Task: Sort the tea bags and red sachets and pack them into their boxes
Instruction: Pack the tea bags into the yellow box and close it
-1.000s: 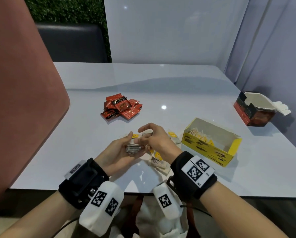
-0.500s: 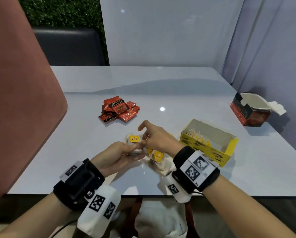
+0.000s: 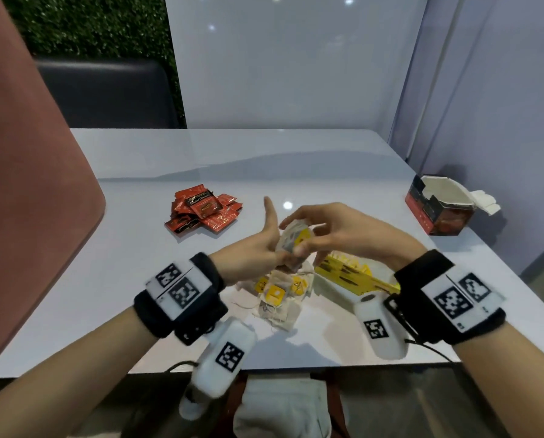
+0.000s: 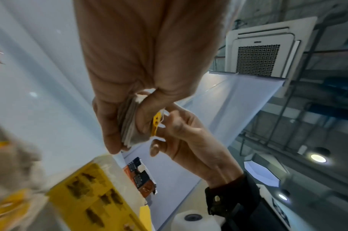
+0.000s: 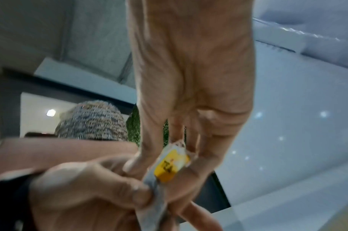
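above table (image 3: 138,248), left hand (image 3: 251,251) grips upright tea bags (image 3: 291,238).

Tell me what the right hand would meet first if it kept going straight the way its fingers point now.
The right hand points toward the person's left, and its fingertips already touch the stack of tea bags held in the left hand. Going on, it would press into that stack, then the left palm behind it.

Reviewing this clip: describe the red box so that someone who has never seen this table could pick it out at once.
Start at the pale table and follow its right edge toward the wall. The red box stands there alone, well behind the right hand. Unlike the low yellow box near the hands, it is dark red with white torn-open flaps, and unlike the flat red sachets on the left, it stands tall.
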{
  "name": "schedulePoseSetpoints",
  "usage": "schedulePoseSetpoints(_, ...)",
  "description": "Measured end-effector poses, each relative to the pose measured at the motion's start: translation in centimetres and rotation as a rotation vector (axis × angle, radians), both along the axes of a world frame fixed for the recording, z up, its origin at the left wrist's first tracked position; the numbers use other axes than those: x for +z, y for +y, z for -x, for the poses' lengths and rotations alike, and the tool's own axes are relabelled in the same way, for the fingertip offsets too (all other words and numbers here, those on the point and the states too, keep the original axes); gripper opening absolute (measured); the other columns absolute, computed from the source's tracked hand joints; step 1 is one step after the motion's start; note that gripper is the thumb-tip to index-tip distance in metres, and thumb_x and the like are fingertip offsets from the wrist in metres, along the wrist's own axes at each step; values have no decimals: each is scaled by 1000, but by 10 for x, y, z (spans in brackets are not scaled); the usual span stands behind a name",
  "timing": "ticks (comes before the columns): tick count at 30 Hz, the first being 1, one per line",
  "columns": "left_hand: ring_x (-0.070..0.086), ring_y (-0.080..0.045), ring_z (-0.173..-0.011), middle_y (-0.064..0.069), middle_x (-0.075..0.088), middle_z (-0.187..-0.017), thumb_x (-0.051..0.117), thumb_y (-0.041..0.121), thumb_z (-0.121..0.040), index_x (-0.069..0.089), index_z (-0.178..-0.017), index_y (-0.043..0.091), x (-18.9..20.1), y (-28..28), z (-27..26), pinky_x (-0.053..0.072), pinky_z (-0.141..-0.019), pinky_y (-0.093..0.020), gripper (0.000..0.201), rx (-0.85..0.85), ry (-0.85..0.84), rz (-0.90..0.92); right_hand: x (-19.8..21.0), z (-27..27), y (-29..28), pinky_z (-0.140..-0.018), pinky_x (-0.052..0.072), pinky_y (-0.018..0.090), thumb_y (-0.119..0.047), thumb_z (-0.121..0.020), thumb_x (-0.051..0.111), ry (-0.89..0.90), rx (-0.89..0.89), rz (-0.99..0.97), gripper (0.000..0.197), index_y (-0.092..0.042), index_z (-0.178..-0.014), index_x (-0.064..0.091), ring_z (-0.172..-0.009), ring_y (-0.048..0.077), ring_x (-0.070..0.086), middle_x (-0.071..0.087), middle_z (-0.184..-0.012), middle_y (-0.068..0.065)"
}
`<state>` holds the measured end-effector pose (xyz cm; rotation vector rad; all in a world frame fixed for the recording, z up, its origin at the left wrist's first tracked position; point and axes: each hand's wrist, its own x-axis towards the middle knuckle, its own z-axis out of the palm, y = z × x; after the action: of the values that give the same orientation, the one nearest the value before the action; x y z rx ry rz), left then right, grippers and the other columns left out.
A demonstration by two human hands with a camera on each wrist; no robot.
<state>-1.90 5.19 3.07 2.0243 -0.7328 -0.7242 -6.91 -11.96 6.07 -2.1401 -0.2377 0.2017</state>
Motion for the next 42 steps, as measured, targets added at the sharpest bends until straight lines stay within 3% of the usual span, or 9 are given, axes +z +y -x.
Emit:
schedulePoseSetpoints(6,54,-31,-115,-21,53,-129,58,27,-90,-36,-137,13,12,-72,3,43,-98,-36,106,-73,-288,-98,15,5,-64,-56,50,11,5,-71,72,-240,-231,347,22,-12,-83,67,-54,9,66,68,-67,2)
schedulePoseSetpoints(11,37,-25,-116,-10,42,-129,52,16,-92,33,-138,12,-17,-89,12,42,-86,-36,50,-204,-803,-332,-8,9,-118,-62,44,29,-12,-81,57,-227,-188,1036,20,-22,-96,65,-83,19,56,63,-87,-1)
schedulePoseSetpoints(14,50,-29,-102,-9,44,-121,46,9,-93,47,-127,12,-39,-87,16,46,-75,-39,34,-344,-833,-354,-31,9,-129,-47,22,23,-21,-83,57,-219,-5,1186,19,-30,-99,59,-91,22,53,57,-94,-3)
schedulePoseSetpoints(17,54,-31,-92,-9,46,-117,48,10,-92,50,-123,15,-51,-87,12,46,-76,-40,31,-364,-793,-296,-42,3,-123,-49,23,26,-19,-83,57,-237,96,1265,19,-27,-101,60,-97,21,49,62,-94,-2)
schedulePoseSetpoints(26,44,-27,-109,-11,44,-121,51,-1,-86,52,-117,10,-62,-82,7,42,-88,-40,32,-399,-763,-156,-63,-36,-90,-63,37,31,-24,-85,59,-318,229,1190,12,-23,-96,64,-99,23,51,57,-80,-3)
schedulePoseSetpoints(29,44,-28,-109,-13,44,-122,53,0,-86,52,-119,10,-62,-81,4,41,-89,-39,34,-404,-756,-173,-76,-46,-90,-62,48,32,-25,-82,67,-366,218,1146,14,-23,-96,62,-103,19,47,65,-97,-6)
schedulePoseSetpoints(33,42,-26,-113,-11,42,-126,54,4,-89,49,-126,11,-57,-79,0,34,-88,-26,37,-393,-728,-211,-87,-49,-89,-78,49,31,-20,-88,60,-294,145,1092,35,-17,-123,55,-118,20,44,52,-130,1)
schedulePoseSetpoints(36,42,-25,-116,-9,40,-130,54,6,-90,46,-129,12,-51,-77,-2,30,-87,-22,40,-392,-701,-236,-84,-43,-88,-87,49,33,-16,-88,60,-279,67,964,40,-17,-127,51,-116,23,49,46,-134,4)
schedulePoseSetpoints(42,45,-24,-117,-8,45,-129,53,7,-91,50,-129,14,-47,-76,-7,34,-93,-23,39,-368,-624,-211,-73,-37,-86,-58,41,31,1,-83,59,-437,-73,951,31,-10,-111,51,-80,22,44,49,-112,8)
